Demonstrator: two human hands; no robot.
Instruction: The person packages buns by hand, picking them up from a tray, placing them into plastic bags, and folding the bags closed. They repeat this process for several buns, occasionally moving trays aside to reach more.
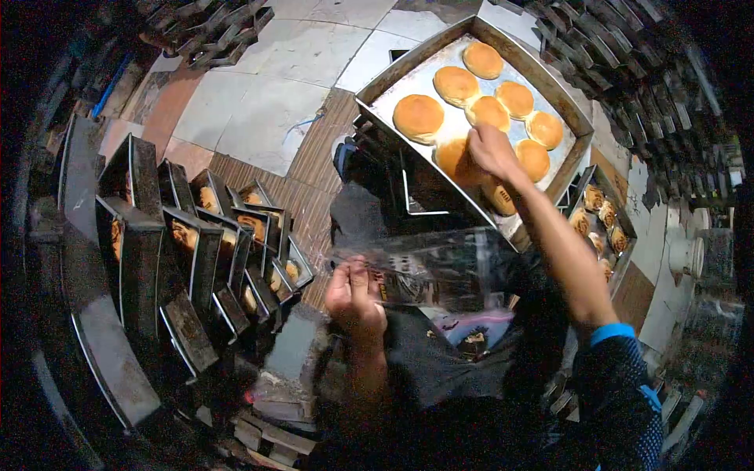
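Closest to the camera, the left hand (pixel 355 297) is seen with its fingers curled and pinched on the near left corner of a clear crinkled plastic bag (pixel 428 267), which is held stretched out flat, its long axis running sideways toward the right forearm. Beyond it, the right hand (pixel 491 149) is reached forward over a tilted rectangular metal baking tray (pixel 408 78); its fingers are bent downward onto a round golden-brown bun (pixel 457 161) lying at the near edge of the tray, but whether the bun is already gripped or only touched cannot be told, since the fingertips are hidden behind the knuckles. The decisive relation is this one: the bun is lying directly under the right hand and well beyond the bag, so the right hand is much the nearer one to it, while the bag is kept below and nearer to the body, between the tray's near edge and the person. Other round buns (pixel 419 116) are spread toward the far corner of the tray. At the left side, a row of dark narrow loaf tins (pixel 196 259) is standing, some with bread inside, and a second tray of small pastries (pixel 601 220) is seen at the right.
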